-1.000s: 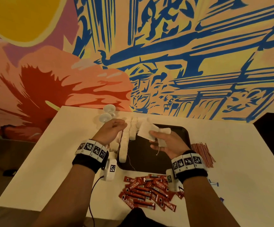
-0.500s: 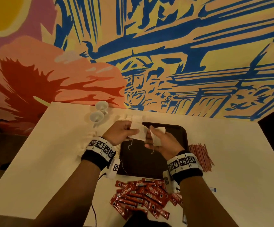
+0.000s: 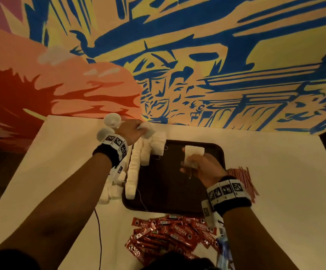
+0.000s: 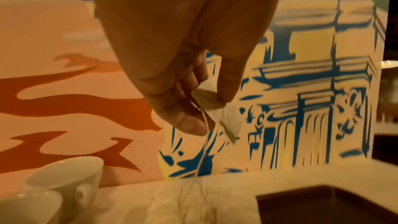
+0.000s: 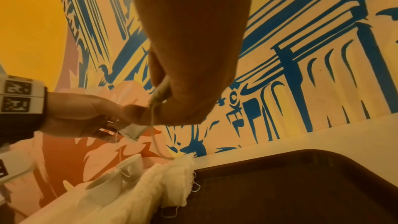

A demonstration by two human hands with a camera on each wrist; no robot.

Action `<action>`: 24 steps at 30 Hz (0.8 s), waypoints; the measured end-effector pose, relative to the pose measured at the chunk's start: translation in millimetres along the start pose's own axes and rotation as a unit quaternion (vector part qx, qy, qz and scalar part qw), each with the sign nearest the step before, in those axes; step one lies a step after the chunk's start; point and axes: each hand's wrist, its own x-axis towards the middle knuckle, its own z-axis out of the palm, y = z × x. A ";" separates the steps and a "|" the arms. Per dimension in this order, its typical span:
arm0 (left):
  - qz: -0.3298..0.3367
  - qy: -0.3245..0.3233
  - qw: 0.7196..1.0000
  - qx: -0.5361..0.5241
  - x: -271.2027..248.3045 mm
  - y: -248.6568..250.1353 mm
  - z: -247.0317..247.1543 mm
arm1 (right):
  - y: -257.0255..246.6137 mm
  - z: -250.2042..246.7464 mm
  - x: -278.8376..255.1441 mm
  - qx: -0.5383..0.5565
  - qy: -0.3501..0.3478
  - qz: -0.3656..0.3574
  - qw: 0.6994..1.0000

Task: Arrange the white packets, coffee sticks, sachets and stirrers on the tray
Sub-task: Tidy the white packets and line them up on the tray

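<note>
A dark tray (image 3: pixel 177 191) lies on the white table. Rows of white packets (image 3: pixel 136 168) run along the tray's left side, and a pile (image 4: pixel 193 205) sits at its far-left corner. My left hand (image 3: pixel 141 130) pinches one white packet (image 4: pixel 230 122) by thumb and fingers just above that far-left pile, its string hanging down. My right hand (image 3: pixel 189 162) hovers over the tray's far right part and grips a few white packets (image 3: pixel 194 152), one string dangling. Red coffee sticks (image 3: pixel 170 232) lie in a heap in front of the tray. Thin red stirrers (image 3: pixel 242 178) lie to its right.
Two white cups (image 3: pixel 110 121) stand at the far left, close behind my left hand. Blue sachets (image 3: pixel 224 242) lie under my right forearm. More loose white packets (image 3: pixel 111 190) sit on the table left of the tray. A painted wall (image 3: pixel 197 65) rises behind the table.
The hands met over the tray's far left, then parted. My left hand has carried one packet out to the far-left pile. My right hand has drawn right with the rest.
</note>
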 end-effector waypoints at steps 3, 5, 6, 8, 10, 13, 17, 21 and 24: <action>0.003 -0.027 0.999 0.044 20.0 -4.1 17.2 | 2.1 -10.8 11.4 -0.039 0.020 -0.006 0.999; 0.013 -0.071 0.995 0.066 30.6 -7.1 31.3 | 3.8 -16.1 19.3 -0.034 0.025 -0.008 0.999; 0.018 -0.096 0.992 0.077 35.0 -9.1 38.4 | 4.2 -18.0 22.9 -0.029 0.027 -0.010 0.999; 0.024 -0.142 0.985 0.096 41.7 -11.9 51.8 | 4.7 -20.6 29.3 -0.016 0.028 -0.014 0.999; 0.019 -0.177 0.976 0.123 46.8 -14.1 65.5 | 5.2 -21.6 33.9 -0.006 0.024 -0.013 1.000; 0.012 -0.200 0.967 0.155 53.1 -18.4 81.0 | 7.4 -22.2 39.0 0.001 0.018 -0.011 1.000; 0.012 -0.199 0.962 0.184 61.3 -23.2 89.7 | 12.3 -21.8 44.5 0.008 0.016 -0.006 1.000; 0.021 -0.179 0.962 0.204 67.6 -25.4 90.4 | 14.8 -22.3 47.5 0.013 0.014 -0.001 1.000; 0.039 -0.175 0.959 0.220 70.9 -28.1 91.9 | 17.3 -24.8 49.2 0.020 0.017 0.003 1.000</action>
